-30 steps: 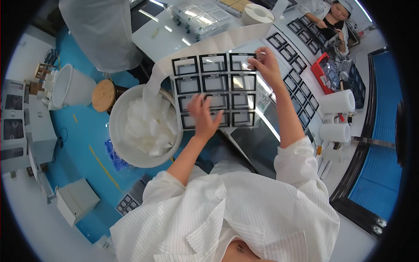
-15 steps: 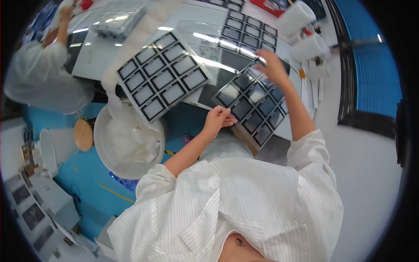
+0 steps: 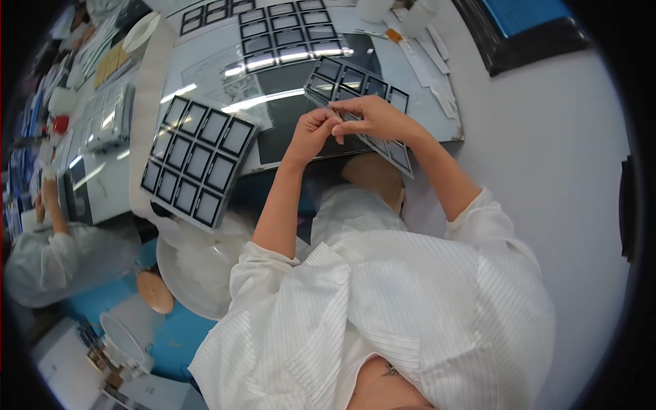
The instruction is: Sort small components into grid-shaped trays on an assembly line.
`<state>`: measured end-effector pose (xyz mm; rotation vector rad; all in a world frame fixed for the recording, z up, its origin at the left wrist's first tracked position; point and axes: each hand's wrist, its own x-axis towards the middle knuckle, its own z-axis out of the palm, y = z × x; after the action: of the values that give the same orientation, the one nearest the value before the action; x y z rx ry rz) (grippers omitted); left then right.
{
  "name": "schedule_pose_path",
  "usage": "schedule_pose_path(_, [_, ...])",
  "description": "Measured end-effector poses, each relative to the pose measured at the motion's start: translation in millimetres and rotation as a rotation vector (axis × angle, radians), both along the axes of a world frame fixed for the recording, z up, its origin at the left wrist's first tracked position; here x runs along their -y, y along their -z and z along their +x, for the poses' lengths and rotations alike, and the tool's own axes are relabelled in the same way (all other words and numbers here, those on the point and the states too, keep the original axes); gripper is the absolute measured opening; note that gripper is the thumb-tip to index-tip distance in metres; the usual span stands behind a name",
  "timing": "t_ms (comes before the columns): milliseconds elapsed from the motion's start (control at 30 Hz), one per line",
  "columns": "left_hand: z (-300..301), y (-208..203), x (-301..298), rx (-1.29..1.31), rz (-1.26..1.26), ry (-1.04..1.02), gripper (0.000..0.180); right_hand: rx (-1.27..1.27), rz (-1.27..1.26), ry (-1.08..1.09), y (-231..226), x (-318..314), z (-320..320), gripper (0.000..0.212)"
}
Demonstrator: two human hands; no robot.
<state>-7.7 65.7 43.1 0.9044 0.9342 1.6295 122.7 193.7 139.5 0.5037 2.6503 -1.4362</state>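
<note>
A panel sheet (image 3: 350, 80) with a grid of black-framed rectangles lies tilted at the table's near edge. My left hand (image 3: 312, 139) is closed at the near edge of this sheet, its fingertips pressed together. Meeting it from the right, my right hand (image 3: 374, 117) reaches across the sheet with thumb and fingers bent inward. Whatever lies between the fingertips is too small or hidden to make out. The right hand covers the middle of the sheet. A second gridded sheet (image 3: 196, 160) with white panels rests at the left, overhanging the table edge.
More gridded sheets (image 3: 288, 35) lie farther back on the glossy table (image 3: 205, 65). Below the left sheet stands a white bin (image 3: 195, 273) holding crumpled film. Another person (image 3: 65, 256) works at far left. White rolls (image 3: 417, 15) and strips (image 3: 437, 75) sit at back right.
My right hand has come from the sheet's far side to meet my left hand at its near edge. The sheet now appears more tilted. The whole view has turned.
</note>
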Motion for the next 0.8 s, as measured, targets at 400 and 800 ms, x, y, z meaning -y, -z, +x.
schedule_pose_path(400, [30.1, 68.2, 72.4, 0.147, -0.450, -0.334, 0.028, -0.103, 0.676, -0.022, 7.8, -8.5, -9.7, 0.025])
schedule_pose_path(800, [22.6, 55.6, 89.4, -0.566, -0.552, -0.860, 0.051, -0.047, 0.468, 0.074, 14.5, 82.8, -11.9, 0.024])
